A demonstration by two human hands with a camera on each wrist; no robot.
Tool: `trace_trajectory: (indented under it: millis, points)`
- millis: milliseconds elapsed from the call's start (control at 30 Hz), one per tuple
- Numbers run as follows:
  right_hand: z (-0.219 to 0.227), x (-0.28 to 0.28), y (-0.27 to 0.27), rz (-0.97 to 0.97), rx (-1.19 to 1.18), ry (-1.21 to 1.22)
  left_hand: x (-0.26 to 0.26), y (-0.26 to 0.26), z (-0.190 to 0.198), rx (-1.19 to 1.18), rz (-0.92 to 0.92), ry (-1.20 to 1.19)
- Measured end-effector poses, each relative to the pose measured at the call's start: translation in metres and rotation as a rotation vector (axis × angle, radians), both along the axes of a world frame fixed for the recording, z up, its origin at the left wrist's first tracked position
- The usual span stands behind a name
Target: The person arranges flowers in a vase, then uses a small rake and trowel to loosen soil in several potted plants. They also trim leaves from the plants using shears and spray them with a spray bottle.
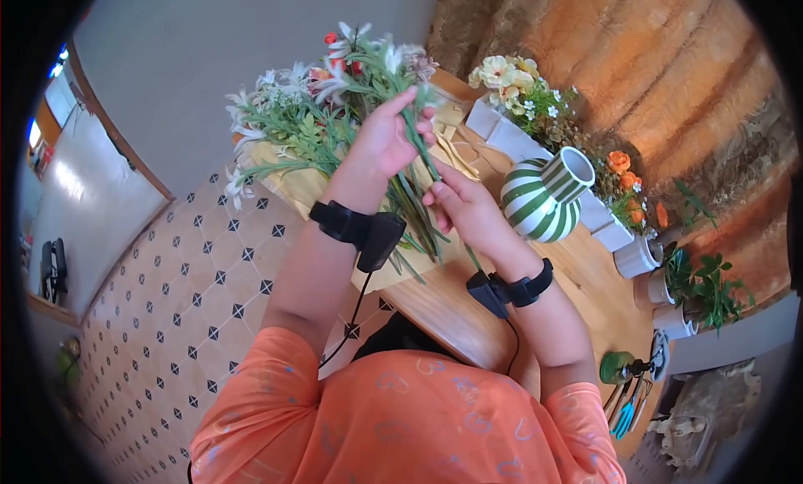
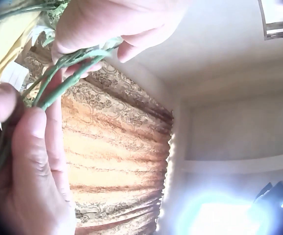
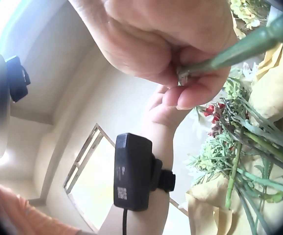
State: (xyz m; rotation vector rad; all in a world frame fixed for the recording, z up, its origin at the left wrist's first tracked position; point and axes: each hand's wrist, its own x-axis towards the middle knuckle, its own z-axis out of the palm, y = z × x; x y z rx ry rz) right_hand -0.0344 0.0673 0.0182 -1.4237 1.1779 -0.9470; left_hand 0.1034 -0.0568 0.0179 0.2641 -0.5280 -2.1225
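Thin green flower stems (image 1: 424, 158) held over light-brown wooden counter (image 1: 585, 275). Left hand (image 1: 386, 141): grip curled round stems; right hand (image 1: 475, 215): grip pinches lower part. Probably light, bendable, little slippery; better take by stalk, gently.

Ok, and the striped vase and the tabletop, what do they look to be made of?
The striped vase looks like glazed ceramic: smooth and glossy, with green and white bands, though painted plastic can't be ruled out. The tabletop seems to be varnished wood, or a wood-look laminate: warm brown, streaked like grain, faintly shiny.
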Motion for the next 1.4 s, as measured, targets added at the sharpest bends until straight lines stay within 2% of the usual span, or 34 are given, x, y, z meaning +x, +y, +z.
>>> trace_trajectory:
  millis: [67,133,200,267,300,333,400,433,500,533,600,633,667,733,767,800,867,900,933,1000,1033,1100,1200,1233,1267,1333,1367,1400]
  points:
    - [0.003,0.003,0.009,-0.005,-0.017,0.013,0.0,0.0,0.006,-0.139,-0.153,0.161]
    - [0.003,0.004,0.016,-0.02,-0.015,0.006,-0.003,0.009,0.011,-0.058,-0.119,0.082]
    - [-0.003,-0.002,0.015,-0.011,0.007,-0.014,-0.006,0.018,0.013,-0.239,0.04,-0.116]
    - [-0.013,-0.013,0.007,-0.044,-0.095,0.091,-0.009,0.034,0.023,-0.281,0.075,-0.153]
    - [-0.017,-0.018,0.0,-0.096,-0.219,0.04,-0.009,0.04,0.025,-0.34,0.08,-0.181]
    - [-0.008,-0.021,-0.004,-0.101,-0.225,0.038,-0.01,0.046,0.027,-0.4,0.084,-0.207]
    - [0.021,-0.025,-0.005,-0.264,-0.433,0.018,-0.013,0.065,0.041,-0.439,0.087,-0.25]
    - [0.036,-0.026,-0.007,-0.276,-0.44,0.015,-0.014,0.078,0.051,-0.49,0.072,-0.342]
    - [0.07,-0.027,-0.004,-0.271,-0.615,0.097,-0.019,0.085,0.053,-0.644,-0.012,-0.455]
    - [0.09,-0.025,0.007,-0.29,-0.619,0.095,-0.026,0.093,0.056,-0.654,-0.029,-0.456]
    - [0.127,-0.02,0.027,-0.277,-0.417,0.304,-0.04,0.111,0.065,-0.807,0.082,-0.577]
    - [0.132,-0.019,0.03,-0.316,-0.478,0.373,-0.041,0.107,0.064,-0.803,-0.006,-0.574]
    - [0.138,-0.021,0.034,-0.321,-0.479,0.371,-0.04,0.107,0.064,-0.806,-0.011,-0.575]
    - [0.146,-0.028,0.04,-0.146,-0.247,0.126,-0.039,0.112,0.068,-0.954,0.014,-0.529]
    - [0.143,-0.028,0.036,-0.179,-0.404,0.139,-0.043,0.105,0.056,-0.906,0.023,-0.416]
    - [0.135,-0.03,0.029,-0.187,-0.402,0.141,-0.044,0.097,0.043,-0.907,0.015,-0.412]
    - [0.118,-0.034,0.021,-0.146,-0.323,-0.132,-0.043,0.082,0.024,-0.646,-0.066,-0.009]
    - [0.118,-0.034,0.024,-0.136,-0.262,-0.059,-0.042,0.079,0.02,-0.632,0.001,-0.127]
    - [0.113,-0.033,0.023,-0.136,-0.261,-0.058,-0.043,0.079,0.016,-0.632,0.001,-0.126]
    - [0.095,-0.029,0.014,-0.179,-0.308,-0.094,-0.045,0.08,0.006,-0.464,0.226,-0.343]
    - [0.092,-0.031,0.013,-0.149,-0.262,-0.153,-0.048,0.08,0.001,-0.459,0.233,-0.345]
    - [0.088,-0.034,0.009,-0.126,-0.239,-0.203,-0.054,0.077,-0.008,-0.212,0.482,-0.53]
    - [0.091,-0.031,0.014,-0.099,-0.156,-0.328,-0.055,0.06,-0.033,-0.265,0.473,-0.651]
    - [0.092,-0.03,0.016,-0.101,-0.187,-0.358,-0.064,0.057,-0.04,-0.195,0.624,-0.649]
    - [0.093,-0.028,0.02,-0.103,-0.216,-0.389,-0.066,0.045,-0.053,-0.186,0.628,-0.653]
    - [0.103,-0.023,0.032,-0.102,-0.211,-0.455,-0.064,0.024,-0.078,-0.213,0.635,-0.851]
    - [0.108,-0.026,0.036,-0.11,-0.315,-0.437,-0.069,0.03,-0.073,-0.232,0.775,-0.911]
    - [0.117,-0.032,0.04,-0.123,-0.423,-0.418,-0.066,0.037,-0.07,-0.232,0.777,-0.91]
